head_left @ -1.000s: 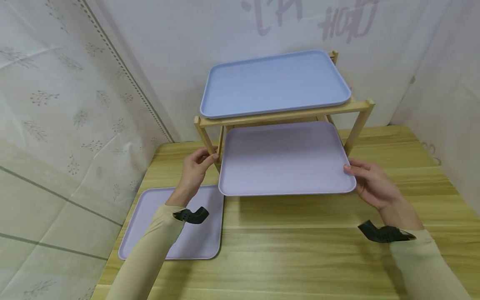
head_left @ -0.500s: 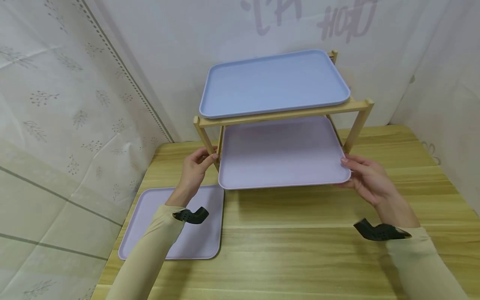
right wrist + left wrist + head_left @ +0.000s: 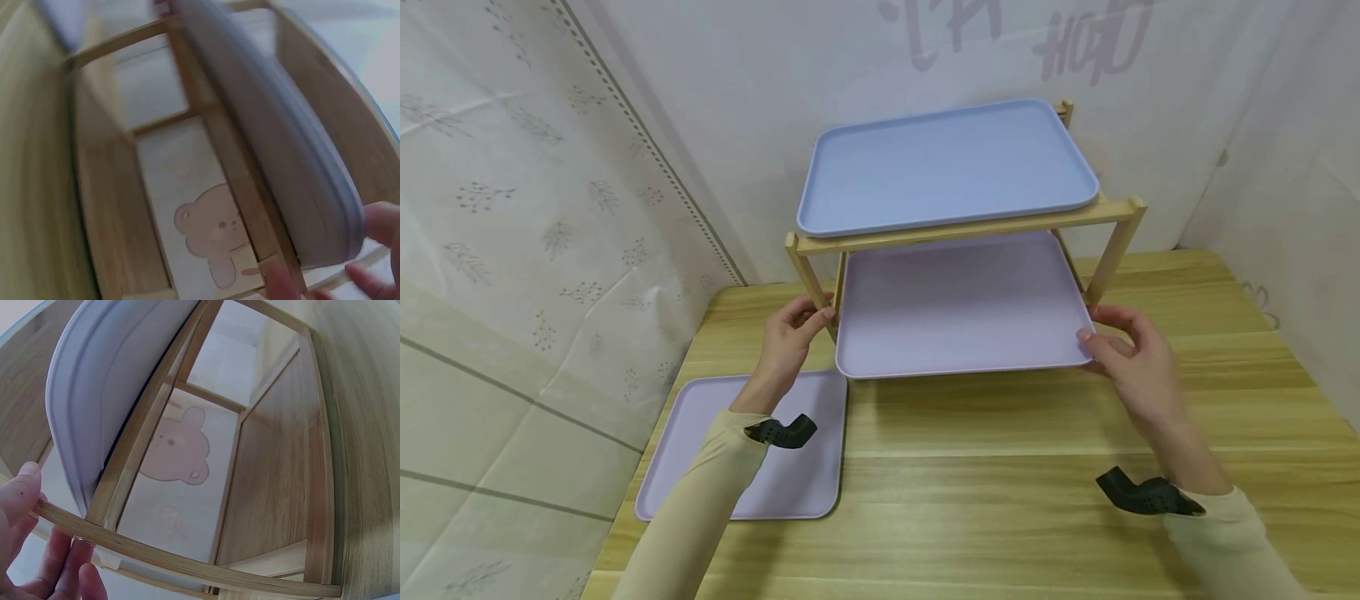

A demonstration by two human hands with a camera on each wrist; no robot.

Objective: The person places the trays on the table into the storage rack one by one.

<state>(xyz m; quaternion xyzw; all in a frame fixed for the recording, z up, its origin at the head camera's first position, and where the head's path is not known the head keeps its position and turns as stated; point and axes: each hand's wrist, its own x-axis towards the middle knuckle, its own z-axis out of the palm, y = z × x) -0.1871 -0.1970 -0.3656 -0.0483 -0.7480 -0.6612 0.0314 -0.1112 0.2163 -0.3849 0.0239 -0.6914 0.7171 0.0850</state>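
Note:
A lavender tray (image 3: 962,312) lies in the lower tier of a wooden rack (image 3: 970,231), its front part jutting out toward me. My right hand (image 3: 1142,371) holds this tray by its front right corner, thumb on the rim and other fingers beside the rack's right post. On the other side, my left hand (image 3: 788,343) pinches the rack's front left post (image 3: 808,279). In the left wrist view, thumb and fingers lie on either side of that wooden bar (image 3: 156,553). The tray's back edge is hidden beneath the upper level.
A blue tray (image 3: 947,171) covers the rack's top. Another lavender tray (image 3: 797,467) lies on the wooden table (image 3: 970,500) at left, partly under my left forearm. Fabric hangs behind and at both sides; a printed bear (image 3: 175,447) shows through the rack.
The lavender tray has slid back and slightly left into the rack, its right end pushed by my right hand. That hand has since changed its hold at the corner. My left hand stays put.

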